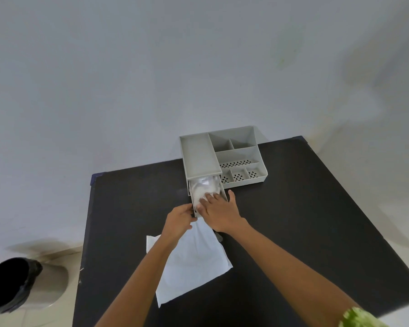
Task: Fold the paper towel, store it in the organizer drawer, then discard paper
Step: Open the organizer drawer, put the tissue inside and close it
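Note:
A grey organizer stands at the far middle of the black table. Its drawer is pulled out toward me, with white folded paper towel lying inside. My right hand rests over the drawer's front end, fingers spread on the towel and thumb outside the drawer's right wall. My left hand grips the drawer's front left corner. A flat white sheet of paper lies on the table under both forearms.
The organizer's open compartments, some with perforated floors, lie to the right of the drawer unit. A bin with a black liner stands on the floor to the left of the table. A pale wall rises behind.

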